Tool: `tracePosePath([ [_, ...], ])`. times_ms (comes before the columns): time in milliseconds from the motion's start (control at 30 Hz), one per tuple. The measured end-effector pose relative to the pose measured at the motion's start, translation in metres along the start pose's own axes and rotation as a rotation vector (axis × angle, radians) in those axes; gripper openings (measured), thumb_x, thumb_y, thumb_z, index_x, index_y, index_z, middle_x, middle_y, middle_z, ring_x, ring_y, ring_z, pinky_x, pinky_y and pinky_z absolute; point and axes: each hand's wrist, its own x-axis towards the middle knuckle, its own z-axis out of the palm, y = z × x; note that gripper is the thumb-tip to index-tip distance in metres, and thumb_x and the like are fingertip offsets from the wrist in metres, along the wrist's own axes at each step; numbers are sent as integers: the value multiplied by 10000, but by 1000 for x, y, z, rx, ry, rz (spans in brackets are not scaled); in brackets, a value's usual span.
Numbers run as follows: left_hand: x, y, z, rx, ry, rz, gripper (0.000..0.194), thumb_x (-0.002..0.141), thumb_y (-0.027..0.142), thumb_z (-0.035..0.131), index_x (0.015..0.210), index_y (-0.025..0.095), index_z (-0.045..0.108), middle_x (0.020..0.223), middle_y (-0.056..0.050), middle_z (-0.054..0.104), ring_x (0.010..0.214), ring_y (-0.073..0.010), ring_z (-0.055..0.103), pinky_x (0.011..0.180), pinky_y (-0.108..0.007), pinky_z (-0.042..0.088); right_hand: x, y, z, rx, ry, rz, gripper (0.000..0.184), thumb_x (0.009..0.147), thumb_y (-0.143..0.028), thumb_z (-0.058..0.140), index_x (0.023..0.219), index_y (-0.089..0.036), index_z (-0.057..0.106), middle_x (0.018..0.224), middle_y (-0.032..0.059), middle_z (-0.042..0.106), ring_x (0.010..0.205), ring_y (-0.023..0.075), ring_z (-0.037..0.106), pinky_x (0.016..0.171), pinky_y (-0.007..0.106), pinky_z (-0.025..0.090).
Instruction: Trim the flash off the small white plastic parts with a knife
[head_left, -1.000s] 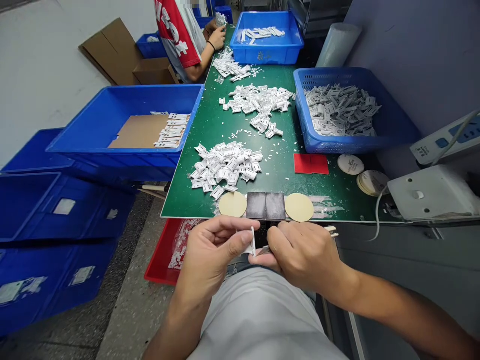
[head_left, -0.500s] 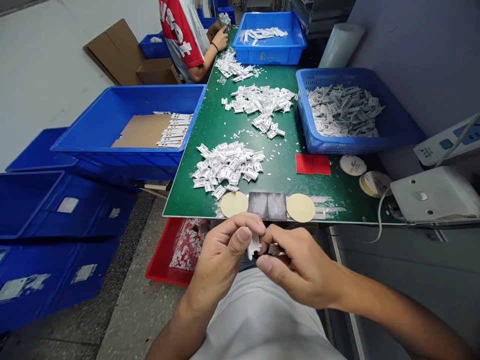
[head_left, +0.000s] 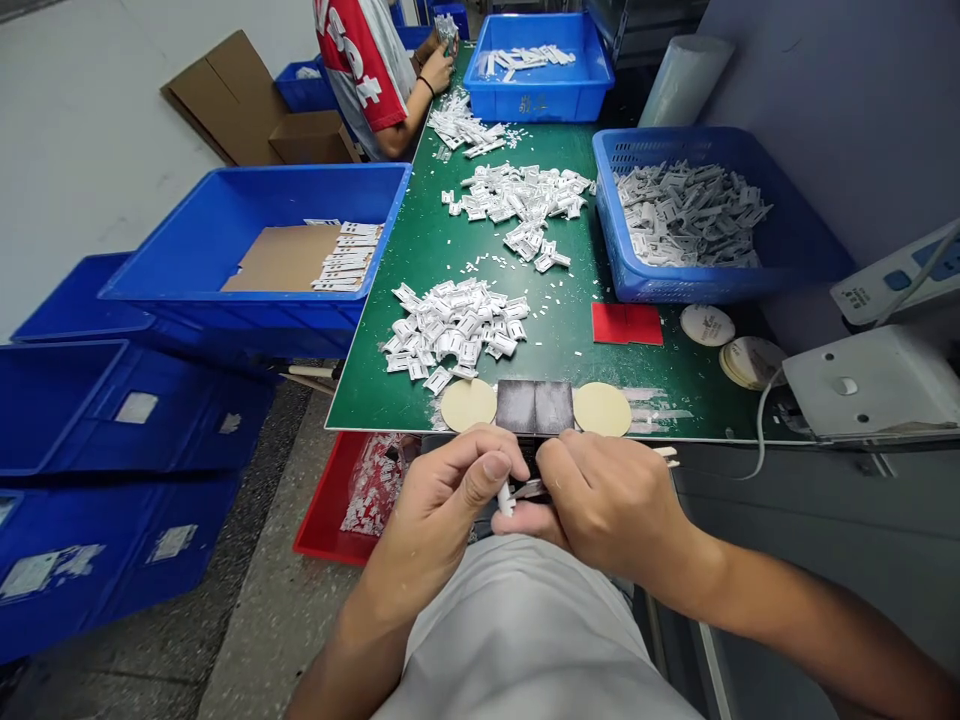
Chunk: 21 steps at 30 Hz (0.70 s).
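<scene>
L hand (head_left: 435, 510) pinches white plastic part (head_left: 505, 499) tight, just below near edge of green bench mat (head_left: 570, 345). R hand (head_left: 615, 500) pinches thin silver strip (head_left: 529, 489) right at it. Looks like fitting step; next needs steady hands, small push.

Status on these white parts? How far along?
Looks done: white strips stacked on cardboard in the blue crate. In hand: the left hand pinches a white piece; the right hand holds a slim metal piece. Still out: loose white pieces on the green mat and the heaped blue mesh basket.
</scene>
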Motion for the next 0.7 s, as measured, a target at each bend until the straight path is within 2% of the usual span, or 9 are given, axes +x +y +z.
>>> tracePosePath([
  [400,-1,1,-2,67,-64,29,232,933,310,516,763,223,647,808,-28,594,838,-182,542,790,-265,402,-4,0,2,-59,-19,-18,530,944,-617,316,620,-221,453,524,-13,396,494,153,293,517,322,144],
  [700,0,2,-1,61,-76,18,227,931,304,518,771,212,652,790,-25,590,785,-175,531,746,-260,394,-4,0,5,-97,9,-18,525,956,-591,318,595,-224,423,501,-19,385,481,148,267,511,317,139],
])
